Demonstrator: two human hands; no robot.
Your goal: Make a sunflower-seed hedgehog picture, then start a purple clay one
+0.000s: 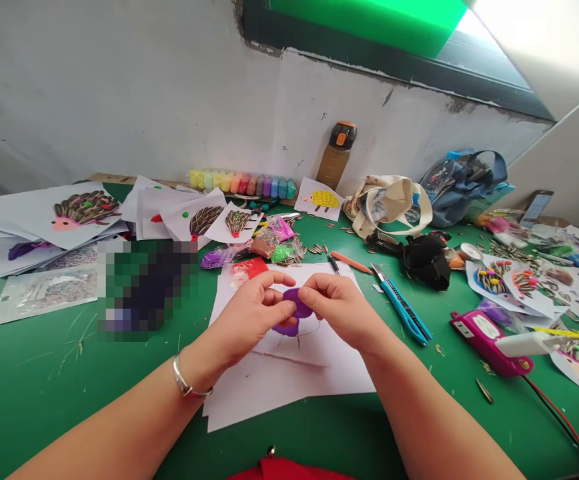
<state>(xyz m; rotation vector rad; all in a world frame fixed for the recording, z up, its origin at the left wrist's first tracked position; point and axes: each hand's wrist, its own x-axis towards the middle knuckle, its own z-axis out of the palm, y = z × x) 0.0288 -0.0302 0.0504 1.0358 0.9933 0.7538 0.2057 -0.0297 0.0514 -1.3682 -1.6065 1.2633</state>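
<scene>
Both hands meet over a sheet of white paper (342,363) near the middle of the table. A flattened piece of purple modelling clay (303,308) is pinched between them. My left hand (249,310), with a silver bracelet on the wrist, grips its left side between thumb and fingers. On the right edge, the thumb and curled fingers of my right hand (337,303) press the clay. Just beneath, more purple clay (286,329) lies on the paper, beside a thin drawn outline partly hidden by my hands. A red clay packet (249,269) rests behind my left hand.
A blue utility knife (402,307) and an orange tool (352,262) lie to the right. Farther right is a magenta glue gun (492,343) with a cord. Hedgehog pictures (87,210) are stacked at left. Behind stand clay packs (242,183) and a bottle (336,157).
</scene>
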